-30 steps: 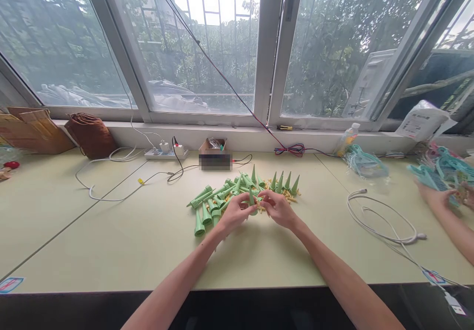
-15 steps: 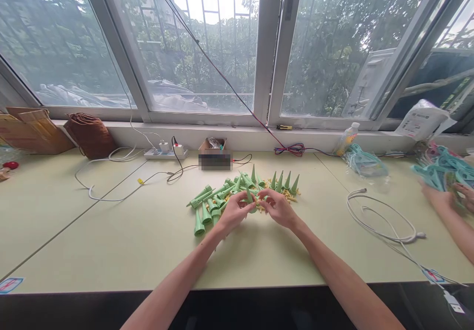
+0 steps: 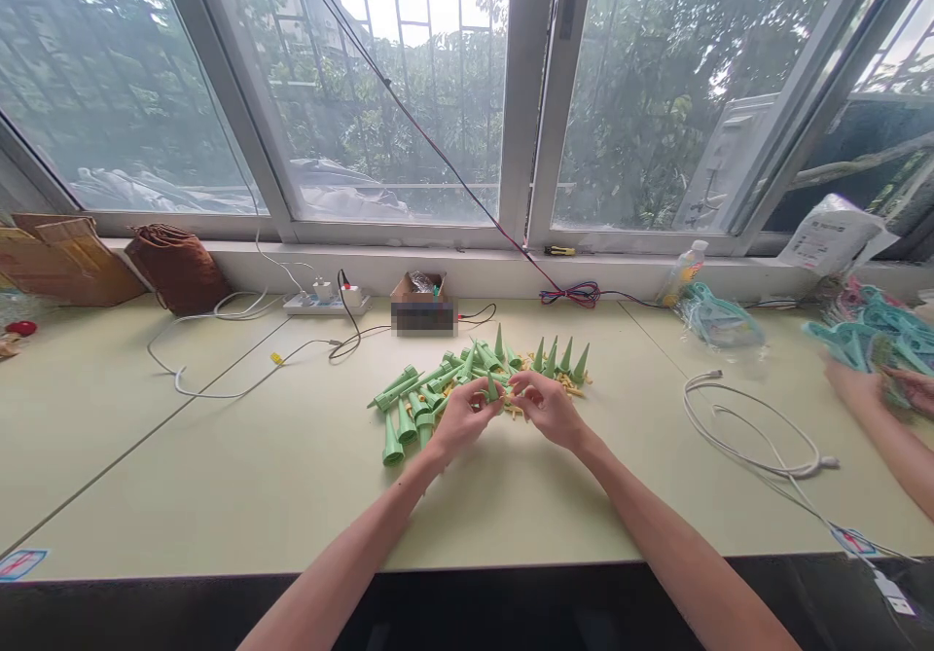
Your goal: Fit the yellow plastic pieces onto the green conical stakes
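My left hand (image 3: 465, 419) is closed round a green plastic cone-shaped spike (image 3: 491, 387), its tip pointing up. Close beside it, the thumb and fingers of my right hand (image 3: 549, 412) pinch together at the spike's lower right; what is between them is too small to make out. Left of my hands lies a pile of green spikes (image 3: 406, 421) with hollow, wide ends. Several upright green spikes (image 3: 553, 356) stand in a group behind my right hand. Small yellow plastic pieces (image 3: 573, 388) are scattered around and under them, partly hidden by my hands.
A small cardboard box (image 3: 417, 287) and a power strip (image 3: 328, 303) stand along the window wall. A white cable (image 3: 759, 456) lies coiled on the right. Another person's hands (image 3: 861, 388) handle teal plastic items (image 3: 865, 325) at the far right. A bottle (image 3: 684, 273) stands at the back.
The spike in my left hand has shifted slightly, and its lower end is now more hidden by my fingers. My right hand stays nearly in place. The other person's hands moved a little.
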`<state>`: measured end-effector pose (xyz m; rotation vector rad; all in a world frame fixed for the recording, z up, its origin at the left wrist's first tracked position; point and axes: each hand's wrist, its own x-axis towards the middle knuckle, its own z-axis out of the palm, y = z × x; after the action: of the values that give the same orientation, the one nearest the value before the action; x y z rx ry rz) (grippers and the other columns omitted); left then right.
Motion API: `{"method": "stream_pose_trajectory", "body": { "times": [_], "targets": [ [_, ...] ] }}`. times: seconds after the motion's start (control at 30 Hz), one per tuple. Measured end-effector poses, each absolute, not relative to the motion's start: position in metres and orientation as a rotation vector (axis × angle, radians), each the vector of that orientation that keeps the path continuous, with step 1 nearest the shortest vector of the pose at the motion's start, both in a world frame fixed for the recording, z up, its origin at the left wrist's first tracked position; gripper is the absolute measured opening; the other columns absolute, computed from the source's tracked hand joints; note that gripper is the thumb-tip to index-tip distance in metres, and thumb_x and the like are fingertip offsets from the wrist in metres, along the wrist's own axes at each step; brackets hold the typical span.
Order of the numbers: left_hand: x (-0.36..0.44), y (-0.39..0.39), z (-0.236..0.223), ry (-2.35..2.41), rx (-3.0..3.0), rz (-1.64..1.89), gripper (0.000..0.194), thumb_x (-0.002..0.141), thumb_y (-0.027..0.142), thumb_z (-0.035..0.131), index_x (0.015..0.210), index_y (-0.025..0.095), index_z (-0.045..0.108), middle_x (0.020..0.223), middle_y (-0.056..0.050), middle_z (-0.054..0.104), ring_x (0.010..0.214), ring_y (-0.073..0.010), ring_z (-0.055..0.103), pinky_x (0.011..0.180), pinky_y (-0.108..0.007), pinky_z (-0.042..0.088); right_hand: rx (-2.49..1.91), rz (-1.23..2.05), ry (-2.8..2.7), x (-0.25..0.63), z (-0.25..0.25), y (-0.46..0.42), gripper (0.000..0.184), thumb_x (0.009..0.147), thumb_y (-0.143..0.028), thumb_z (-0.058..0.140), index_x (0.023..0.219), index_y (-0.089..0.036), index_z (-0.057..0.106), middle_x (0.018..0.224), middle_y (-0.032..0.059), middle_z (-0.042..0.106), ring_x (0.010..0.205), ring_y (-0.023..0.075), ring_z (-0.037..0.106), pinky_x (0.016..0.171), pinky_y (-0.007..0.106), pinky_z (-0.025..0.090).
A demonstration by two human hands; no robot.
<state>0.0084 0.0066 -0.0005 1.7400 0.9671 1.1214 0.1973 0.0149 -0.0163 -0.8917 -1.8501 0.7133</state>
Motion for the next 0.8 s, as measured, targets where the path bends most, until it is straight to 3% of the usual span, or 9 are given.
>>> {"method": "stream_pose_trajectory", "body": {
  "times": [0.5,0.8],
  "targets": [
    [0.0092,0.0075,-0.0076,0.966,2.014,1.275,0.012,0.086,0.02,0.057,0.088,0.018,0.068,0.09,-0.005,0.063,0.066,-0.01,0.057,0.048,-0.016,0.05,-0.911,0.685,-1.81,0.1976,-0.0168,0.0153,0.017,0.088,-0.03,0.061,0.101,-0.019,0.061,0.089,0.0045,0.065,0.056,0.0109,0.056,0.051,0.024,0.049],
    [0.0082,0.0059,-0.0056,1.0,2.059,1.264,0.013,0.088,0.029,0.062,0.089,0.019,0.071,0.088,-0.006,0.065,0.064,-0.0108,0.057,0.049,-0.02,0.051,-0.898,0.692,-1.804,0.1968,-0.0147,0.0138,0.014,0.088,-0.03,0.062,0.098,-0.02,0.061,0.088,0.0047,0.066,0.055,0.0109,0.056,0.052,0.025,0.051]
  ]
}}
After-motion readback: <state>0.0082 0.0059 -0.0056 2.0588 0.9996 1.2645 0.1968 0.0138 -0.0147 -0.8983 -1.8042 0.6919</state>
